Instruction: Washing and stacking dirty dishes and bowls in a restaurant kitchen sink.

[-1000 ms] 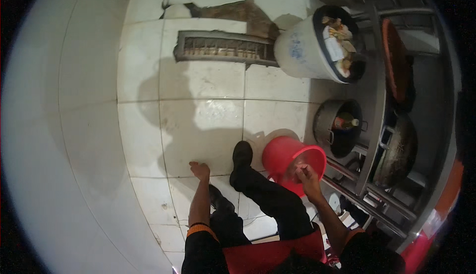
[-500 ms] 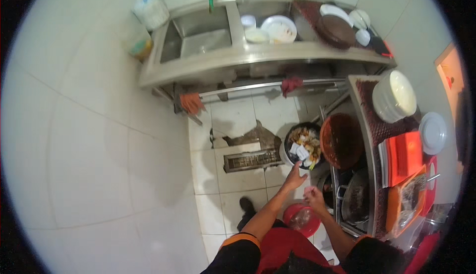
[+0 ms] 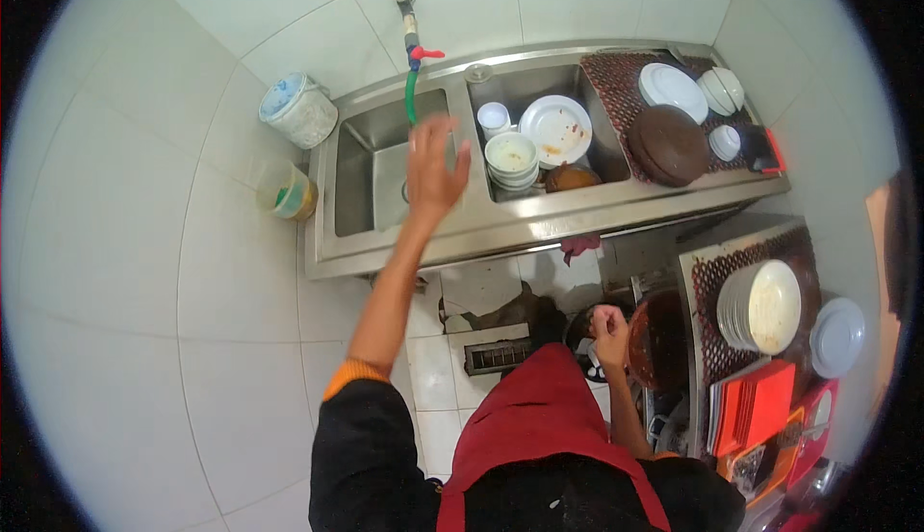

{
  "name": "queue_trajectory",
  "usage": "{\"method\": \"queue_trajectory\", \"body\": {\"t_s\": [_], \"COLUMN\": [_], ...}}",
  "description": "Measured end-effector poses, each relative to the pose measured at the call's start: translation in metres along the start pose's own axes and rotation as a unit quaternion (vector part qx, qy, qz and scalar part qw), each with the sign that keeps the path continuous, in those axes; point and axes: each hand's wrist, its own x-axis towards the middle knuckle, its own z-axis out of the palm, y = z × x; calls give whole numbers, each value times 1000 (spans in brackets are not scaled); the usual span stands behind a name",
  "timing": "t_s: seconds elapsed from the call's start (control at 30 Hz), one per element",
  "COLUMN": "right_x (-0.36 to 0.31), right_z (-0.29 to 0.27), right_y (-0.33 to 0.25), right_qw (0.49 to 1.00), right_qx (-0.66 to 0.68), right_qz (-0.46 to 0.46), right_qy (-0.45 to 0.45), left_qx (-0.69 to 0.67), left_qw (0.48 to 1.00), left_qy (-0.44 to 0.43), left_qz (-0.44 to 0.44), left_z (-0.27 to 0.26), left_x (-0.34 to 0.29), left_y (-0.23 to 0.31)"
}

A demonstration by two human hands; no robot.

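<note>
My left hand is raised with its fingers spread, in front of the left sink basin and just below a green hose on a tap with a red handle. Nothing is in it. My right hand is closed, fingers curled, above the dark waste bin by the shelf; what it holds, if anything, cannot be made out. The right basin holds a soiled white plate, stacked white bowls, a cup and a brown round item.
On the mat beside the basins lie a brown round lid-like item and white plates. To the right, a rack bears stacked bowls and red trays. A white bucket stands left. A floor drain lies below.
My left hand has risen from beside the waste bin up to the left basin, fingers spreading. My right hand has moved up, still closed. The view has shifted closer to the sink.
</note>
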Motion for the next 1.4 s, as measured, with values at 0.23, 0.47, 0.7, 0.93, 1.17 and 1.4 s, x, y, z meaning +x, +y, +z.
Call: {"method": "queue_trajectory", "body": {"t_s": [0.23,0.47,0.7,0.93,1.17,1.4], "right_x": [236,354,370,411,411,418], "right_z": [180,406,462,395,375,340], "right_y": [-83,-170,-159,-186,-232,-226], "right_qw": [980,913,920,842,830,828], "right_qx": [16,81,157,-243,-328,-255], "right_qz": [-144,-127,-222,-322,-237,-219], "right_qy": [-139,-378,-284,-358,-385,-448], "left_qx": [154,137,38,-218,-428,-365], "left_qw": [986,952,976,946,898,927], "left_qy": [-48,-271,-214,130,44,32], "left_qz": [50,51,11,-200,-97,-81], "left_z": [84,98,108,116,118,115], "left_x": [163,183,180,153,140,137], "left_y": [-126,-184,-197,-203,-221,-216]}}
